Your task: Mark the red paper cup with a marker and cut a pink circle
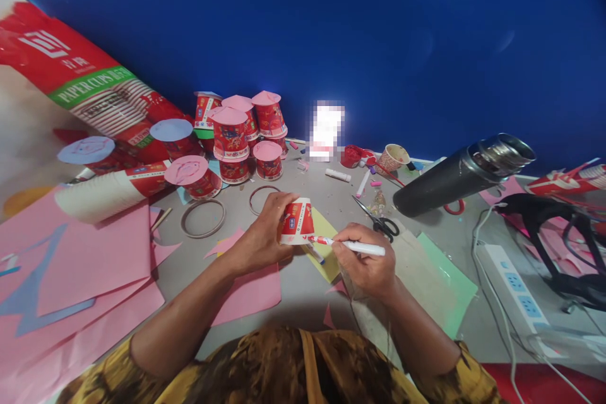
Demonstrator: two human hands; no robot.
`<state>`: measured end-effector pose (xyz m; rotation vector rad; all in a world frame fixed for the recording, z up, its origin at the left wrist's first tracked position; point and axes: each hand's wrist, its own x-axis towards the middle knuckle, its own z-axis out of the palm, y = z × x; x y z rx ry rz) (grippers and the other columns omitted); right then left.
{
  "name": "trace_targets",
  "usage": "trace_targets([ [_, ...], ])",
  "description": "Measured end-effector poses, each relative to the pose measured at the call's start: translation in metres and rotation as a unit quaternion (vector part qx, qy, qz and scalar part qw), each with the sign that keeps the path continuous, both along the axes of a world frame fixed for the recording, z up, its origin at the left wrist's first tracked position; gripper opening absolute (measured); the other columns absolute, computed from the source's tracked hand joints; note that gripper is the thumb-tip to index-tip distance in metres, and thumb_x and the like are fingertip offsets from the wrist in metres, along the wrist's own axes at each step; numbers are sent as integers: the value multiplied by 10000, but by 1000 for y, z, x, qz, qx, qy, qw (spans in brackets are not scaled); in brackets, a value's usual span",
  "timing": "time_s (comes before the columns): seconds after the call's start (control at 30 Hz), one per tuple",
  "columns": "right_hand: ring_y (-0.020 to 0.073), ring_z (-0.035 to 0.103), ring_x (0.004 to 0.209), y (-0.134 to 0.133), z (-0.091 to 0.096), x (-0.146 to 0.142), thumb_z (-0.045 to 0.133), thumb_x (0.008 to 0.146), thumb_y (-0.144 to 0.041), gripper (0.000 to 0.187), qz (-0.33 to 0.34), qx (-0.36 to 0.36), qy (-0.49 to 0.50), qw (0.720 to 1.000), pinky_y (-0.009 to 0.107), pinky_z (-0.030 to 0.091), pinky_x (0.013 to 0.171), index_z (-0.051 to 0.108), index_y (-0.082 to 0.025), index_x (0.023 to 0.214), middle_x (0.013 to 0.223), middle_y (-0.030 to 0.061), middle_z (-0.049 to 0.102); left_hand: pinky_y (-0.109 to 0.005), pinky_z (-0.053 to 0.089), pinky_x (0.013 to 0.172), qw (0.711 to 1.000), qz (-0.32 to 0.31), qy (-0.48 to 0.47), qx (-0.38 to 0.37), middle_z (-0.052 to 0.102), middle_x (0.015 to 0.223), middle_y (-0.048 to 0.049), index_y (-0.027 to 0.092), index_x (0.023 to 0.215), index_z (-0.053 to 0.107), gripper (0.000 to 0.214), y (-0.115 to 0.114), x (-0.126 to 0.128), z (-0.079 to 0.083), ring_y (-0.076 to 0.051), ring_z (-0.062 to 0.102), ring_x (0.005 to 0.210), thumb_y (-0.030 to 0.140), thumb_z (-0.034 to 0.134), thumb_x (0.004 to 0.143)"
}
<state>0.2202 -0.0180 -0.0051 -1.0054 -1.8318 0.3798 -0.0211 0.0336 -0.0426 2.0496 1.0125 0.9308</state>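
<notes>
In my left hand is a red and white paper cup, tilted, its fingers wrapped round the far side. My right hand grips a white marker with a red tip end. The marker's tip meets or nearly meets the cup's white band, where small red marks show. Under the cup lie a yellow paper sheet and a capped pen. Pink paper is spread below my left forearm. Black-handled scissors rest just beyond my right hand.
Several red cups with pink paper tops are stacked at the back. Stacked white cups lie at left beside pink sheets. Tape rings sit nearby. A dark thermos, green paper and a power strip occupy the right.
</notes>
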Motion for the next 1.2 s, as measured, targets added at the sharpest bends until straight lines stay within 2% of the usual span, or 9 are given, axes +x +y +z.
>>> trace_targets([
  [0.73, 139, 649, 570, 0, -2, 0, 661, 958, -162, 130, -12, 3, 15, 1000, 250, 491, 565, 701, -219, 849, 687, 1, 726, -608, 518, 1170, 1000, -8, 0, 7, 548, 1427, -142, 279, 1512, 445, 819, -1, 0, 2, -370, 563, 1364, 396, 884, 830],
  [1.03, 127, 618, 533, 0, 0, 0, 663, 949, -183, 138, 2, -17, 0, 1000, 243, 466, 529, 701, -212, 820, 669, -3, 720, -600, 519, 1174, 1000, -11, 12, 16, 551, 1432, -140, 277, 1506, 439, 832, -1, 1, 2, -363, 559, 1373, 193, 829, 776],
  [1.2, 140, 635, 545, -1, 0, 2, 646, 954, -219, 156, -12, -36, 0, 999, 257, 493, 549, 690, -224, 805, 664, 1, 719, -619, 528, 1161, 1000, -2, -1, 16, 568, 1422, -130, 292, 1499, 471, 826, -2, 1, 2, -371, 581, 1358, 197, 840, 766],
])
